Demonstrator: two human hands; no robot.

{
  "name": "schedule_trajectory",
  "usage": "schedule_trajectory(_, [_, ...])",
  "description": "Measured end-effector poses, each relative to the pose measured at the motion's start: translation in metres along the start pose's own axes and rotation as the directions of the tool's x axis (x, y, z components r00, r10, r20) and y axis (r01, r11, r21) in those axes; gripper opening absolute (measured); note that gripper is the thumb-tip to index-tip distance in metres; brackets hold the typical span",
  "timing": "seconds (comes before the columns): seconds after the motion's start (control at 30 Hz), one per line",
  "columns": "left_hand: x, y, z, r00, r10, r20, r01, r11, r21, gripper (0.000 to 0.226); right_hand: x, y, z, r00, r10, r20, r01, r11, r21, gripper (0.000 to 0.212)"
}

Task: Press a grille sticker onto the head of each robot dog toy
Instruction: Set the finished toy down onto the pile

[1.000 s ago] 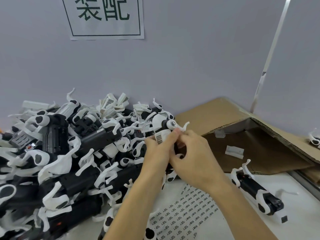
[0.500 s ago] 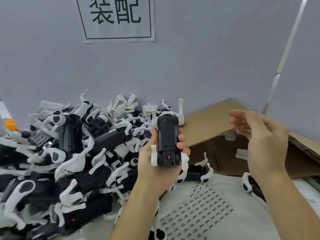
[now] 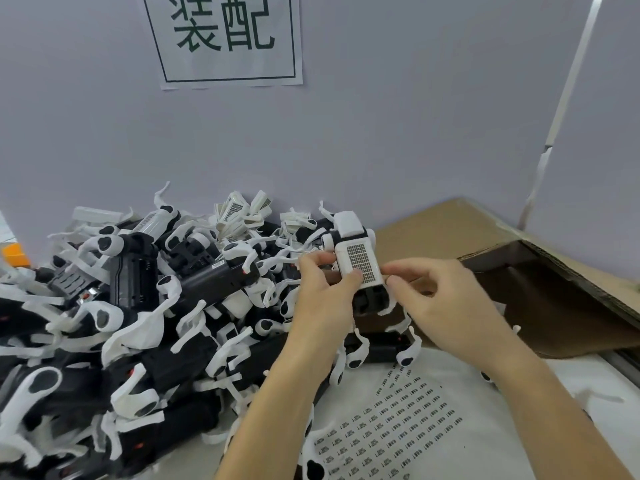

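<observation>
- Head view: I see my left hand (image 3: 323,292) gripping a robot dog toy (image 3: 358,261) held up above the desk (image 3: 561,403), with the thumb lying against the lower left corner of the toy's white head.
- The grille sticker (image 3: 361,262) sits on that white head face, a dark dotted rectangle, and my left thumb tip touches its lower edge.
- My right hand (image 3: 446,306) is at the toy's right side, fingers curled, index finger and thumb pinching the lower right corner of the head.
- The toy's black body and white legs hang below the head, between my two hands.
- To the left lies a big pile of toys (image 3: 138,306), black bodies and white legs tangled together, reaching back to the wall.
- A sticker sheet (image 3: 398,420) with rows of small dark labels lies on the white desk, below my forearms.
- A cardboard box (image 3: 540,306) stands open on the right, behind my right hand.
- A paper sign (image 3: 227,39) with two large characters hangs on the wall above the pile.
</observation>
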State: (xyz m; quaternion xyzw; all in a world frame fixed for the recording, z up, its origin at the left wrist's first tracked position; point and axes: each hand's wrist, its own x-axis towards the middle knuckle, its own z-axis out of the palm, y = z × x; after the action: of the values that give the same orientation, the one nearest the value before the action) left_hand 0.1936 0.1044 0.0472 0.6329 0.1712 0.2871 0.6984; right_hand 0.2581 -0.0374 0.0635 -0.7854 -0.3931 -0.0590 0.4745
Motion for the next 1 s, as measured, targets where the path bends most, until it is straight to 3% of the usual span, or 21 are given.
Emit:
schedule_trajectory(0.1, [-0.001, -0.001, -0.001, 0.998, 0.019, -0.053, -0.019, 1.0, 0.009, 0.024, -0.002, -0.004, 0.009, 0.999, -0.048, 0.011, 0.049, 0.998, -0.049, 0.014])
schedule_trajectory(0.23, [-0.002, 0.002, -0.002, 0.995, 0.01, -0.104, -0.013, 0.999, -0.029, 0.015, -0.003, -0.008, 0.029, 0.999, -0.028, -0.02, 0.024, 0.983, -0.181, 0.047])
schedule_trajectory(0.33, [-0.002, 0.006, -0.006, 0.997, -0.031, -0.077, 0.027, 0.998, -0.051, 0.023, -0.004, -0.007, 0.041, 0.991, 0.063, -0.121, -0.073, 0.994, -0.082, 0.034])
schedule_trajectory(0.4, [-0.001, 0.01, -0.011, 0.999, -0.037, -0.04, 0.037, 0.999, 0.007, 0.022, -0.001, -0.001, 0.042, 0.968, 0.236, -0.091, -0.231, 0.971, 0.057, 0.043])
schedule_trajectory(0.43, [0.0, 0.011, -0.013, 0.999, -0.036, -0.041, 0.037, 0.999, 0.029, 0.022, 0.001, 0.002, 0.041, 0.931, 0.364, -0.024, -0.348, 0.906, 0.24, 0.046])
schedule_trajectory(0.5, [0.001, 0.014, -0.019, 0.995, 0.013, -0.104, -0.007, 0.998, 0.059, 0.021, 0.002, 0.002, 0.036, 0.826, 0.538, 0.166, -0.515, 0.602, 0.61, 0.042])
schedule_trajectory(0.57, [0.001, 0.018, -0.026, 0.979, 0.106, -0.176, -0.095, 0.993, 0.072, 0.02, 0.006, -0.001, 0.029, 0.794, 0.548, 0.262, -0.511, 0.37, 0.776, 0.03])
schedule_trajectory(0.63, [0.0, 0.023, -0.028, 0.966, 0.165, -0.2, -0.16, 0.986, 0.041, 0.02, 0.023, -0.003, 0.016, 0.852, 0.472, 0.228, -0.353, 0.197, 0.915, 0.021])
schedule_trajectory(0.7, [-0.001, 0.025, -0.028, 0.961, 0.196, -0.196, -0.193, 0.981, 0.034, 0.02, 0.048, -0.003, -0.008, 0.891, 0.452, 0.042, -0.096, 0.097, 0.991, 0.038])
schedule_trajectory(0.77, [-0.002, 0.025, -0.027, 0.959, 0.207, -0.192, -0.207, 0.978, 0.019, 0.02, 0.071, -0.002, -0.037, 0.839, 0.535, -0.097, 0.083, 0.05, 0.995, 0.05])
schedule_trajectory(0.8, [-0.002, 0.025, -0.027, 0.962, 0.203, -0.185, -0.206, 0.979, 0.004, 0.02, 0.076, -0.002, -0.046, 0.82, 0.565, -0.092, 0.092, 0.029, 0.995, 0.057])
schedule_trajectory(0.87, [-0.003, 0.024, -0.026, 0.97, 0.185, -0.156, -0.191, 0.981, -0.021, 0.021, 0.075, 0.0, -0.05, 0.811, 0.584, -0.032, -0.024, 0.087, 0.996, 0.063])
schedule_trajectory(1.0, [0.0, 0.022, -0.027, 0.984, 0.154, -0.094, -0.153, 0.988, 0.021, 0.023, 0.046, 0.013, -0.014, 0.832, 0.546, 0.101, -0.39, 0.446, 0.805, 0.031])
